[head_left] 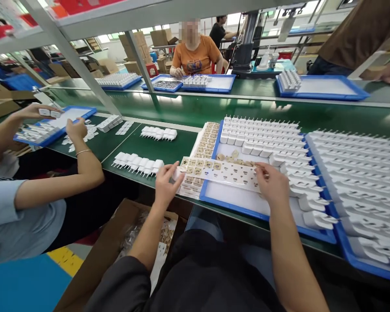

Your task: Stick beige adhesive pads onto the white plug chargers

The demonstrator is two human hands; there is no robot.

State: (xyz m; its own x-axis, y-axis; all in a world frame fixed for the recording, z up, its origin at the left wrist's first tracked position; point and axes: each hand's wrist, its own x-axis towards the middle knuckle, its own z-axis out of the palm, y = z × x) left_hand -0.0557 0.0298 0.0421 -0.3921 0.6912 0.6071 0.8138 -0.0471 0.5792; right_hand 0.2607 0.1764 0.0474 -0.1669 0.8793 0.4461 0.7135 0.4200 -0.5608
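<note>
A long strip of stickers (227, 171) stretches between my two hands, above the edge of a blue-rimmed tray. Tan stickers sit on its left part; the right part is white with small dark marks. My left hand (166, 184) is closed at the left end, and a small white piece shows between its thumb and fingers, too little to name. At the right end, my right hand (273, 184) pinches the strip between thumb and fingertips. Under the strip lie more sticker sheets (208, 141) and loose tan pieces (229, 156). White plug adapters (138, 164) lie in a row beside my left hand.
White adapters with upright pins fill much of the blue tray (211, 190) and another tray (341, 242) at right. A second adapter row (158, 133) lies farther back. A co-worker's arms (81, 143) work at left; another person (195, 56) sits opposite. An open carton (126, 216) stands below.
</note>
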